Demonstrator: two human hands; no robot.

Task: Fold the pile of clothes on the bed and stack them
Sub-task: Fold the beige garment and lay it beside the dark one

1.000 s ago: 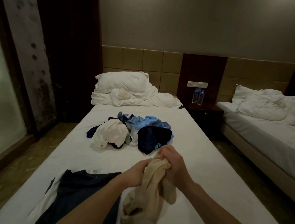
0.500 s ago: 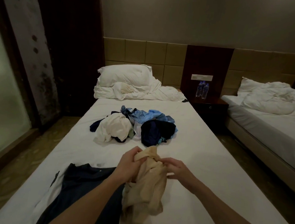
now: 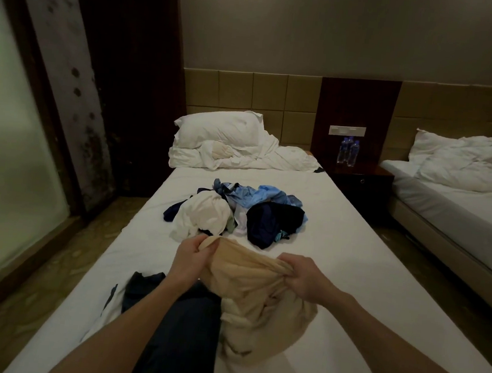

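Note:
I hold a beige garment above the near part of the white bed. My left hand grips its upper left edge and my right hand grips its upper right edge, so the cloth is stretched between them and hangs crumpled below. A dark navy garment lies flat on the bed under my left forearm. Farther up the bed sits the unfolded pile: a white piece at left, light blue pieces behind, a dark navy piece at right.
A white pillow and bunched white bedding lie at the head of the bed. A dark nightstand with water bottles stands to the right, then a second bed. A glass wall and floor lie to the left.
My hands have moved apart, pulling the bunched beige garment open sideways. The camera view has tilted down and closer to the bed.

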